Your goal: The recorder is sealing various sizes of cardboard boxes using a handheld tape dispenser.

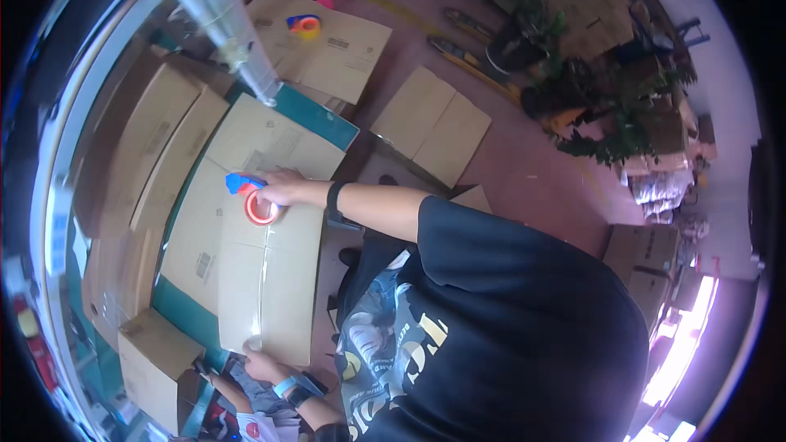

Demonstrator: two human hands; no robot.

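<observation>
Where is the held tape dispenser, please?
In the head view, the tape dispenser is left of centre, in the right hand, at the upper end of the long cardboard box.

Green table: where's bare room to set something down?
Bare: green table strip between the pale post, the cardboard sheet and its own corner; box top between the tape dispenser and left hand. Crowded: beyond the sheet, where brown cartons stand.

Lower-right glare (pixel 679 350), fisheye-bent edges
</observation>
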